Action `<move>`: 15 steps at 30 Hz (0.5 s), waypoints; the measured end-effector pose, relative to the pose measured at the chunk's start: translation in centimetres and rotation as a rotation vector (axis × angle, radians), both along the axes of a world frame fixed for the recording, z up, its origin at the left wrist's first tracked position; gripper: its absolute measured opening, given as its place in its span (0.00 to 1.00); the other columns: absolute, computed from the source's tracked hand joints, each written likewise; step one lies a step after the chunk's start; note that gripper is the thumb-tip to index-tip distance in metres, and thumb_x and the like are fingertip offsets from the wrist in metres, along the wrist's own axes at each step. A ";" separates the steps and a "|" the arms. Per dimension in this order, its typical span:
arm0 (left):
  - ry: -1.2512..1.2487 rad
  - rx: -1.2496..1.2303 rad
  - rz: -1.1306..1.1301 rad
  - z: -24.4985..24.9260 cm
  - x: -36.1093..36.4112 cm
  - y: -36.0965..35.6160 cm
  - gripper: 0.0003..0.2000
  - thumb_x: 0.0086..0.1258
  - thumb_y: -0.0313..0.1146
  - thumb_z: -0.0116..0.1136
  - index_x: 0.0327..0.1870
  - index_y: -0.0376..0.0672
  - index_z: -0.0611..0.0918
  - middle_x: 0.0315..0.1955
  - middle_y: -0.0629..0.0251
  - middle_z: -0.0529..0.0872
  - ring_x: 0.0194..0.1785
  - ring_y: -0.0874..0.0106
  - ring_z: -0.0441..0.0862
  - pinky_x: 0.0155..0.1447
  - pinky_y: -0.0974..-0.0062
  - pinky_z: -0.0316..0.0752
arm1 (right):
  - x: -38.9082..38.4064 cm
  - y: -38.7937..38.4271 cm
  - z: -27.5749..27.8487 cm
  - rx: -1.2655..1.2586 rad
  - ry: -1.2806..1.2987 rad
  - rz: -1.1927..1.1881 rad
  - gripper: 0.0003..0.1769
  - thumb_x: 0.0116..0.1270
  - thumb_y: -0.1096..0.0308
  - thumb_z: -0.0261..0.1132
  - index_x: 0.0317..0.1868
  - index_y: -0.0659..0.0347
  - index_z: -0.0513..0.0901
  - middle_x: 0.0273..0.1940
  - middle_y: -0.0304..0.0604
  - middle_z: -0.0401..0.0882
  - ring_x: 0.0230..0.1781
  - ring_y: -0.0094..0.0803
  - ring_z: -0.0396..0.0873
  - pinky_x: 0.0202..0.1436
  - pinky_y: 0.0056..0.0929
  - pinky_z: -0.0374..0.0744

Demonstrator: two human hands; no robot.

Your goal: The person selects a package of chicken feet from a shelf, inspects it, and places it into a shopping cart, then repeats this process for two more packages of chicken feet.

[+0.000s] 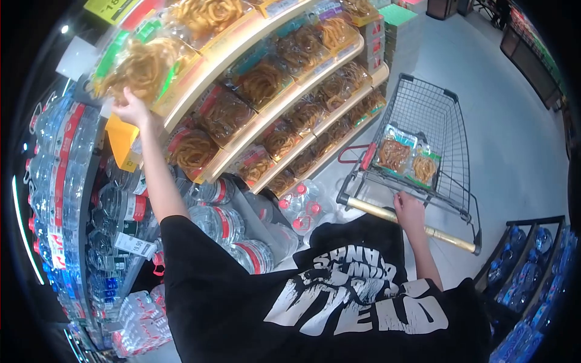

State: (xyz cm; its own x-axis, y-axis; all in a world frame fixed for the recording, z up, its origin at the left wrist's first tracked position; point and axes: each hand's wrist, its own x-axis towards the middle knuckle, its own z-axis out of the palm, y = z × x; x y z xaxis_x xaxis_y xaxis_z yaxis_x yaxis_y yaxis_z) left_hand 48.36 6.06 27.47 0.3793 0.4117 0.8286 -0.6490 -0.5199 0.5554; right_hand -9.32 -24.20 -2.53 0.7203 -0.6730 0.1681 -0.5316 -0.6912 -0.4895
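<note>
At the upper left, my left hand [134,111] grips the lower edge of a clear packet of brown twisted snacks [140,68] with green trim. The packet is slightly blurred, and some of my fingers are hidden by it. My right hand [410,210] is closed around the handle bar [448,238] of a wire shopping cart [451,130]. Inside the cart lie two snack packets, one with a blue edge [395,153] and one with a green edge [424,167].
Tiered wooden shelves [225,158] hold several similar packets in front of me. Large water bottles [219,224] stand below and along the left. A rack of blue-tinted bottles [525,266] stands at the lower right. Grey floor [463,54] stretches beyond the cart.
</note>
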 end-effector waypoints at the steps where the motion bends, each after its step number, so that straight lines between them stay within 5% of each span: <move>1: -0.059 -0.050 -0.034 0.0 -0.6 -0.1 0.25 0.59 0.39 0.67 0.47 0.30 0.70 0.40 0.51 0.78 0.43 0.63 0.77 0.49 0.67 0.72 | -0.1 0.3 0.2 -0.004 -0.011 0.011 0.09 0.64 0.63 0.58 0.30 0.58 0.78 0.23 0.46 0.79 0.25 0.45 0.79 0.29 0.41 0.76; 4: -0.271 -0.126 -0.285 0.1 3.1 1.7 0.26 0.64 0.35 0.62 0.55 0.30 0.64 0.49 0.50 0.73 0.50 0.63 0.73 0.54 0.67 0.69 | -0.4 0.7 0.1 0.029 0.024 -0.001 0.09 0.64 0.63 0.58 0.30 0.58 0.78 0.24 0.46 0.80 0.25 0.44 0.80 0.29 0.41 0.77; 6: -0.094 -0.190 -0.310 2.2 -0.2 1.9 0.22 0.64 0.31 0.62 0.50 0.31 0.64 0.43 0.57 0.71 0.47 0.69 0.70 0.53 0.70 0.69 | -0.7 1.0 -0.1 0.021 0.007 -0.016 0.09 0.63 0.62 0.58 0.30 0.58 0.78 0.24 0.46 0.80 0.25 0.44 0.80 0.29 0.41 0.77; 9: -0.219 -0.170 -0.324 4.7 -2.5 4.2 0.21 0.63 0.31 0.63 0.46 0.31 0.64 0.42 0.56 0.71 0.44 0.69 0.72 0.51 0.71 0.71 | -0.6 1.6 0.3 0.064 0.019 -0.029 0.10 0.63 0.62 0.59 0.30 0.58 0.78 0.23 0.46 0.80 0.25 0.45 0.80 0.29 0.41 0.77; 11: -0.343 -0.203 -0.330 6.0 -7.9 2.8 0.22 0.65 0.31 0.60 0.49 0.30 0.61 0.49 0.50 0.71 0.51 0.67 0.73 0.55 0.71 0.72 | -0.4 2.1 0.8 0.079 -0.005 -0.025 0.10 0.63 0.61 0.59 0.30 0.58 0.78 0.23 0.46 0.80 0.25 0.44 0.80 0.29 0.41 0.77; 15: -0.536 -0.254 -0.581 5.2 -14.5 -2.1 0.22 0.66 0.32 0.58 0.51 0.33 0.60 0.48 0.50 0.71 0.47 0.65 0.76 0.50 0.68 0.77 | -0.2 3.0 0.9 0.065 -0.008 -0.024 0.10 0.63 0.61 0.59 0.30 0.59 0.77 0.24 0.45 0.80 0.25 0.44 0.80 0.29 0.42 0.77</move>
State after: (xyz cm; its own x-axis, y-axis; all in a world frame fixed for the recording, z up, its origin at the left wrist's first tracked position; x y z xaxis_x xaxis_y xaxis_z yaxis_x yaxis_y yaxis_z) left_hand 33.82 3.94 32.69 0.1693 0.4710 0.8657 -0.9856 0.0794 0.1495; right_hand -9.50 -21.21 -1.66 0.7025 -0.6999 0.1291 -0.5437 -0.6449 -0.5371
